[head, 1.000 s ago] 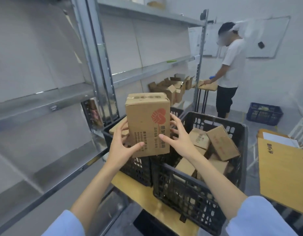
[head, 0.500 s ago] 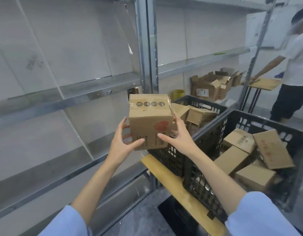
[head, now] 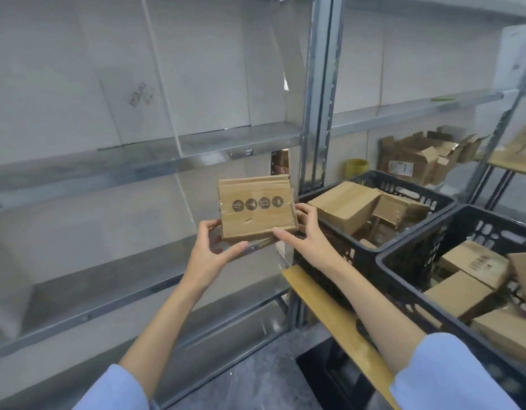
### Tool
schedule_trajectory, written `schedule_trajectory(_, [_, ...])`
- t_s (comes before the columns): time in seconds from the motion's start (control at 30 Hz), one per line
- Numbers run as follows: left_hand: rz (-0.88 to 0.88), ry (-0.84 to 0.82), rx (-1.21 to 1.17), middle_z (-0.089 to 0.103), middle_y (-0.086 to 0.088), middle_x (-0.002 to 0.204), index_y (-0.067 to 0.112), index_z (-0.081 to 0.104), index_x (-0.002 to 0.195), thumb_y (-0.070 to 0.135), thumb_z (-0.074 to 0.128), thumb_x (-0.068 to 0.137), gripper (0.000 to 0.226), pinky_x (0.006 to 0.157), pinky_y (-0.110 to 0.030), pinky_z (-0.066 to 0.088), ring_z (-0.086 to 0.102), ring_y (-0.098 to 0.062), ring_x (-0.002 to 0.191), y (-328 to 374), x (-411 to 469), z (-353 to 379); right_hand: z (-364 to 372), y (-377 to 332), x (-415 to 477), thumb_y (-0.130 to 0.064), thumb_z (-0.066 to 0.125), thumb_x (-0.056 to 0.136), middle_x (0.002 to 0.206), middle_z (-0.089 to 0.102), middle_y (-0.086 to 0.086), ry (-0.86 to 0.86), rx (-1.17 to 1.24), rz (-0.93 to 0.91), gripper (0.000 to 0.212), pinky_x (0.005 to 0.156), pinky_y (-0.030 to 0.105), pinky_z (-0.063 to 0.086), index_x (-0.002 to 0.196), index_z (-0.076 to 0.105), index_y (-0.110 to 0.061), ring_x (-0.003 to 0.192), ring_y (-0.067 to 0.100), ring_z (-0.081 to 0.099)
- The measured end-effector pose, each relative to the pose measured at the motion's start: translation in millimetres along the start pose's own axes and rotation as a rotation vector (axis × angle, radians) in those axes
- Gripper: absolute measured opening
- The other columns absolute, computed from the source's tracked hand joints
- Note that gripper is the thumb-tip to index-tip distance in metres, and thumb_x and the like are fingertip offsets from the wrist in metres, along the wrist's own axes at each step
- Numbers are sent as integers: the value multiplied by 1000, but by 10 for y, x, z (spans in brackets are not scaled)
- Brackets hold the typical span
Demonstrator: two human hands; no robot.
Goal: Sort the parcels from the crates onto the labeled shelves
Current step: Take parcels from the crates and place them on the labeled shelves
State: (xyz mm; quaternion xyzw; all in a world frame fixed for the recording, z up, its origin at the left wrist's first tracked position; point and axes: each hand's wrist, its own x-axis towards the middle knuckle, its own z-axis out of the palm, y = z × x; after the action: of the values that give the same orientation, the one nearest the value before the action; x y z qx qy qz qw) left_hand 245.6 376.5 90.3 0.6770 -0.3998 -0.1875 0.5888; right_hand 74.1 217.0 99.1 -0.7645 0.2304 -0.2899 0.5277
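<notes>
one parcel point(head: 255, 207), held between both hands point(head: 210, 255) point(head: 307, 238)

Even, soft indoor light, slightly blurred
Wide-angle lens tilts the posts point(head: 319, 84) toward the edges; faint glare on the shelf point(head: 196, 143); weak shadows

Premises: a parcel storeroom or sorting room. Evidence as observed:

- Bays of bare steel shelving point(head: 226, 140) stand on a slotted metal upright point(head: 317, 93) along the wall, backed by pale sheeting point(head: 78, 69).
- A small label tag point(head: 249, 152) is fixed to the front edge of the middle shelf.
- A near crate point(head: 385, 258) and a far crate point(head: 403, 180), both black plastic, stand side by side on a wooden table point(head: 329, 309), reaching its left edge.
- Both crates hold taped cardboard parcels point(head: 344, 205).
- Opened cartons point(head: 415, 164) are heaped low in the next bay, beyond the far crate.
- The floor point(head: 255, 380) is bare grey concrete.
</notes>
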Motion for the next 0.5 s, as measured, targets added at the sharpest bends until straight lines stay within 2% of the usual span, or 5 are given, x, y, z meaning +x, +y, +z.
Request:
schedule_trajectory(0.07, [4, 37, -9, 51, 20, 132, 31, 40, 129, 65, 80, 54, 91, 94, -16, 44, 49, 2, 123, -38, -83, -183, 187, -61, 14, -45, 71, 83, 133, 51, -11, -4, 16, -6, 68, 113, 40, 39, 132, 27, -28, 126, 8, 50])
schedule_trajectory(0.13, [22, 63, -30, 48, 23, 133, 31, 37, 137, 62, 82, 56, 97, 90, -9, 43, 48, 12, 119, -64, -170, -365, 364, -119, 13, -37, 71, 87, 140, 45, -7, -7, -7, -21, 67, 113, 36, 40, 136, 27, -27, 127, 2, 47])
schedule_trajectory(0.23, [6, 68, -18, 44, 12, 141, 33, 27, 151, 53, 84, 65, 105, 106, -29, 42, 48, -5, 128, -121, -285, -609, 620, -179, 6, -30, 75, 85, 147, 31, -9, -53, -51, -31, 91, 102, 14, 38, 152, 13, -31, 119, -12, 42])
schedule_trajectory(0.33, [13, 102, 34, 41, 7, 139, 32, 32, 150, 49, 84, 65, 101, 113, -37, 36, 45, -3, 128, -145, -415, -801, 895, -179, -11, -31, 80, 81, 149, 24, -11, -92, -155, -34, 100, 105, 21, 29, 155, 13, -32, 126, -2, 32])
schedule_trajectory(0.5, [0, 147, -27, 50, 8, 138, 29, 41, 140, 37, 81, 68, 83, 112, -42, 39, 48, -8, 129, -245, -634, -1181, 1308, -180, -55, -23, 84, 77, 151, 27, -8, -120, -174, -67, 98, 101, 16, 32, 149, 19, -32, 129, 1, 33])
